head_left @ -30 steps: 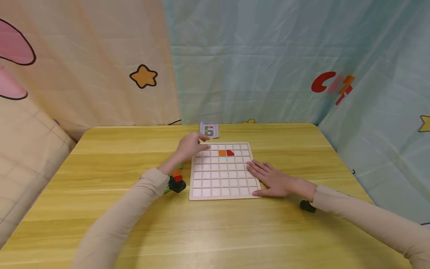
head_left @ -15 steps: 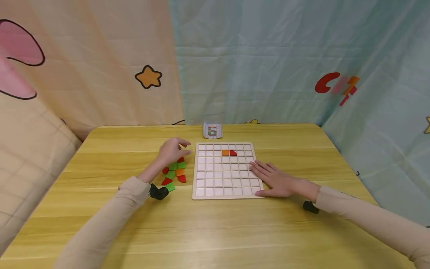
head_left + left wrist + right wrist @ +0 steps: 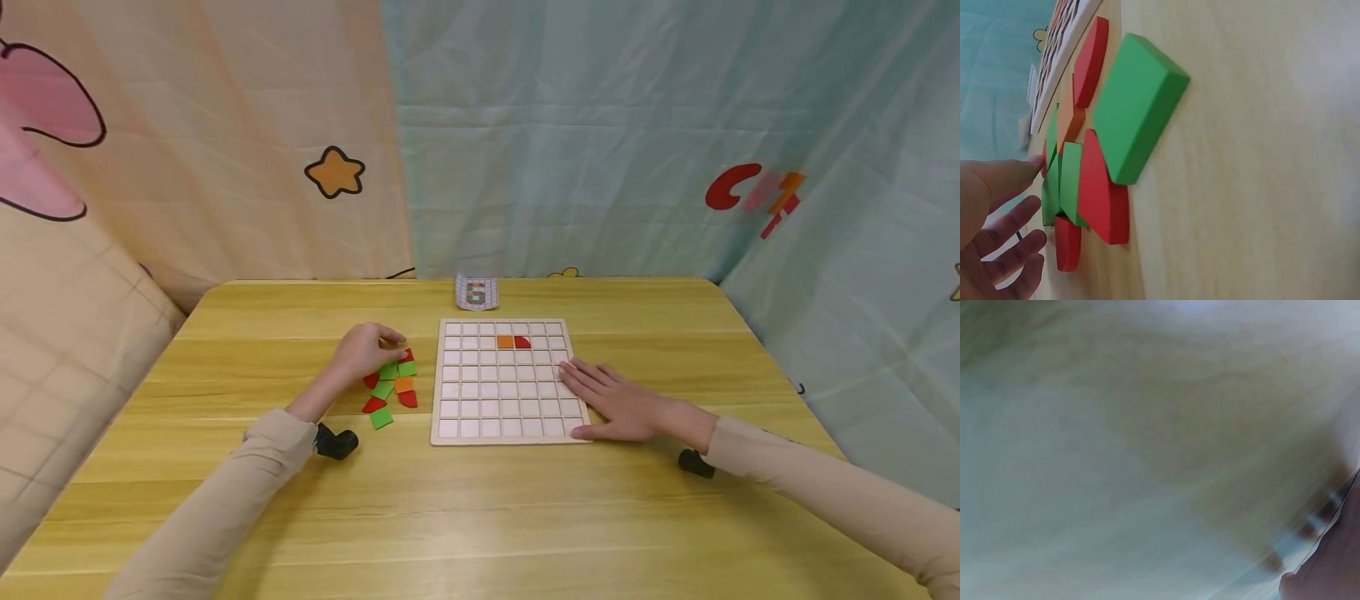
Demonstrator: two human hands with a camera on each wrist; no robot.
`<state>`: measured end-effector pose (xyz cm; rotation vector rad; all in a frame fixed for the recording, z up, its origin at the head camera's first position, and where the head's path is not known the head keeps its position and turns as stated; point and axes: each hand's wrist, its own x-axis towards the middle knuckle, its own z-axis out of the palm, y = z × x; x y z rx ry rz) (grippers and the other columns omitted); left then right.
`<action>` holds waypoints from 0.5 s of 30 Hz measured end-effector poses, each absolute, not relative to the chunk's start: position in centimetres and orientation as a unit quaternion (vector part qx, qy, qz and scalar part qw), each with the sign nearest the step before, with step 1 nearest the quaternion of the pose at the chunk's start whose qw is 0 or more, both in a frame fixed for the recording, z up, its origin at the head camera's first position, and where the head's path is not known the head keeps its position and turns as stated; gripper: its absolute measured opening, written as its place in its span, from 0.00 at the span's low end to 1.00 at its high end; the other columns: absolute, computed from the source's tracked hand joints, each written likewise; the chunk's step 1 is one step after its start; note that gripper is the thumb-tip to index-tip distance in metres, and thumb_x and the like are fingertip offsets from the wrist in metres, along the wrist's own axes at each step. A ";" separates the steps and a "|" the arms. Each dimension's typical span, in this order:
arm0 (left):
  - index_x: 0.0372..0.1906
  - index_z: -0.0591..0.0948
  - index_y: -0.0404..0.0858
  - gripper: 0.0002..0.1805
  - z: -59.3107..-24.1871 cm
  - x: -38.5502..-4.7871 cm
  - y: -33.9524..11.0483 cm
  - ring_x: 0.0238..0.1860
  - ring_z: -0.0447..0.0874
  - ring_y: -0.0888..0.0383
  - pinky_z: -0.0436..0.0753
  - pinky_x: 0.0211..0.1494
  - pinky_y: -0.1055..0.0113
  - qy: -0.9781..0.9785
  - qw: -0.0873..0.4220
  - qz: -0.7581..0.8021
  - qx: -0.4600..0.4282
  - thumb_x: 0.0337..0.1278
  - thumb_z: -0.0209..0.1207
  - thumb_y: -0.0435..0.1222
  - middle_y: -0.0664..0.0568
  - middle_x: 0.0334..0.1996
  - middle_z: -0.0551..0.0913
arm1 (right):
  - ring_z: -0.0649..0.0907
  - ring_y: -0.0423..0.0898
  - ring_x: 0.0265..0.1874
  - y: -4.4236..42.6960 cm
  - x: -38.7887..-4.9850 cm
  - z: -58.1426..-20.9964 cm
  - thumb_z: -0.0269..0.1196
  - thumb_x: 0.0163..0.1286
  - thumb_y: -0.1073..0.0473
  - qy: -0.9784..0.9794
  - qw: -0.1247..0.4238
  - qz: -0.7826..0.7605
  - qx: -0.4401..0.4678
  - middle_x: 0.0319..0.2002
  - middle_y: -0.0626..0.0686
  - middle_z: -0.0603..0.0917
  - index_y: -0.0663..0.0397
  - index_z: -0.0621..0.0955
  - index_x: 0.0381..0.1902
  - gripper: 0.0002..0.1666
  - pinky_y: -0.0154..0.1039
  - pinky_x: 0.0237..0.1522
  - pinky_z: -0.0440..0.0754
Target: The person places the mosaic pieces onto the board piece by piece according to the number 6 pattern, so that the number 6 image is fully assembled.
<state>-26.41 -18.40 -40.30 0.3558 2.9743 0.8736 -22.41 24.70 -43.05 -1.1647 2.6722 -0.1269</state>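
Observation:
My left hand [image 3: 363,348] reaches over a cluster of flat wooden tiles left of the board. Its thumb touches a red tile [image 3: 408,356] at the cluster's far end; the index finger stays apart from the thumb. In the left wrist view a green square tile [image 3: 1129,106] lies nearest the camera, with a red rounded tile [image 3: 1097,194] and an orange tile [image 3: 1070,119] beyond. My right hand [image 3: 618,406] rests flat, fingers spread, on the right edge of the white gridded board [image 3: 480,373]. An orange square [image 3: 506,342] and a red quarter-round tile [image 3: 522,342] sit side by side in it.
Behind the board a small printed card [image 3: 477,292] shows a coloured figure on a grid. The wooden table [image 3: 480,517] ends at printed curtains [image 3: 570,167]. Black wrist devices [image 3: 336,442] sit at both wrists. The right wrist view is mostly blurred.
My left hand has gone from above the board's upper left corner back to the tile cluster and down to the red tile. The right hand has kept its place on the board.

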 end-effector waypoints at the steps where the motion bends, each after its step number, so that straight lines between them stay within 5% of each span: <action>1: 0.47 0.85 0.34 0.15 -40.4 -26.4 -18.4 0.43 0.82 0.47 0.79 0.48 0.55 0.953 0.012 0.281 0.112 0.58 0.63 0.37 0.41 0.45 0.86 | 0.43 0.51 0.77 24.7 -22.4 -43.1 0.47 0.67 0.27 0.911 0.114 -0.041 -0.394 0.78 0.51 0.41 0.49 0.42 0.78 0.55 0.60 0.72 0.47; 15: 0.47 0.86 0.37 0.16 -41.2 -27.7 -18.0 0.43 0.83 0.50 0.79 0.44 0.57 0.960 0.004 0.257 0.109 0.59 0.63 0.42 0.46 0.45 0.87 | 0.44 0.53 0.77 24.6 -22.2 -42.9 0.48 0.67 0.28 0.910 0.106 -0.044 -0.399 0.78 0.54 0.43 0.51 0.44 0.77 0.54 0.62 0.71 0.47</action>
